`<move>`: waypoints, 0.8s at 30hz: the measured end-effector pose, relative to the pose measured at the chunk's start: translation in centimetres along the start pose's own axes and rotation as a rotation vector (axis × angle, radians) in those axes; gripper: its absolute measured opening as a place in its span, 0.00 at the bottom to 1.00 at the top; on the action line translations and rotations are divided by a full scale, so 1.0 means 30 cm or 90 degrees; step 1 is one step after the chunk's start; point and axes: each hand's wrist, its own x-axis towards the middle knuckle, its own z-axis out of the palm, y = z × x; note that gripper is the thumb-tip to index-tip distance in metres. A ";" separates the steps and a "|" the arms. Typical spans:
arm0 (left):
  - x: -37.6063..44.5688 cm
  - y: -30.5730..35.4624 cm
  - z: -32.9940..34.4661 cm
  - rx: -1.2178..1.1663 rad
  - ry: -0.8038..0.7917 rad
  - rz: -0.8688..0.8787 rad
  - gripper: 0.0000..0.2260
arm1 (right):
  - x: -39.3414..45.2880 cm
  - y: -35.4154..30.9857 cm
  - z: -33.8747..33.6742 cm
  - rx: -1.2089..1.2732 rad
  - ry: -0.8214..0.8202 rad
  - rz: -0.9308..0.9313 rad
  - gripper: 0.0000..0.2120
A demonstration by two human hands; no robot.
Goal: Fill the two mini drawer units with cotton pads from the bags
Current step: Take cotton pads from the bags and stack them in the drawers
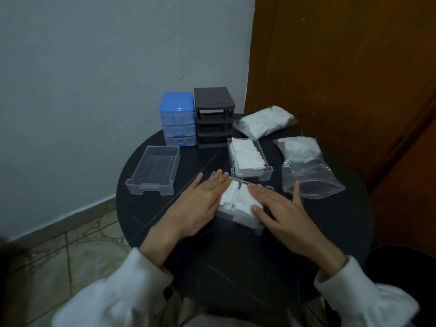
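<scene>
cotton pads [238, 199] sit heaped in the near clear drawer [238, 219], which lies in front of the grey drawer frame [214, 116] toward the person, on the round black table [236, 260]. both hands lie flat over the heap: the left hand [200, 204] with straight fingers resting on the left side of the pads, the right hand [283, 215] likewise released, fingers spread across the right side, neither one grasping anything. the step looks like levelling the pile, so press evenly and tuck the edges below the rim (a proud stack would likely catch on the frame's slot). a second filled drawer [249, 159] waits just in front of the frame, an empty clear drawer [153, 171] to its front left, the blue drawer unit [178, 119] touching its left side, and two bags, a full bag [264, 120] and a part-emptied bag [306, 166], to its right.
</scene>
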 end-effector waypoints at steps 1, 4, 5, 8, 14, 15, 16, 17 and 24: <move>0.002 -0.010 -0.010 0.005 0.008 -0.005 0.23 | -0.002 -0.002 0.000 0.054 0.008 -0.008 0.27; -0.006 0.010 -0.029 -0.032 0.094 -0.055 0.25 | -0.006 -0.012 0.013 0.169 0.029 -0.009 0.25; -0.011 0.035 -0.028 -0.064 0.125 -0.081 0.24 | -0.005 -0.016 0.017 0.180 0.041 -0.005 0.25; -0.009 0.125 -0.027 -0.167 0.135 -0.167 0.20 | -0.001 -0.024 0.031 0.205 0.096 0.007 0.25; 0.092 0.134 0.036 -0.022 0.069 -0.286 0.23 | -0.009 -0.060 0.051 0.306 0.127 -0.029 0.21; 0.100 0.127 0.034 -0.016 0.061 -0.291 0.23 | -0.009 -0.055 0.050 0.315 0.130 -0.026 0.20; 0.107 0.120 0.026 -0.007 0.047 -0.277 0.23 | -0.007 -0.048 0.046 0.314 0.135 -0.023 0.20; 0.110 0.110 0.014 -0.003 0.033 -0.255 0.24 | -0.003 -0.040 0.039 0.298 0.138 -0.020 0.20; 0.093 0.061 -0.036 -0.042 0.108 -0.198 0.22 | 0.053 0.020 -0.032 0.087 0.151 0.030 0.22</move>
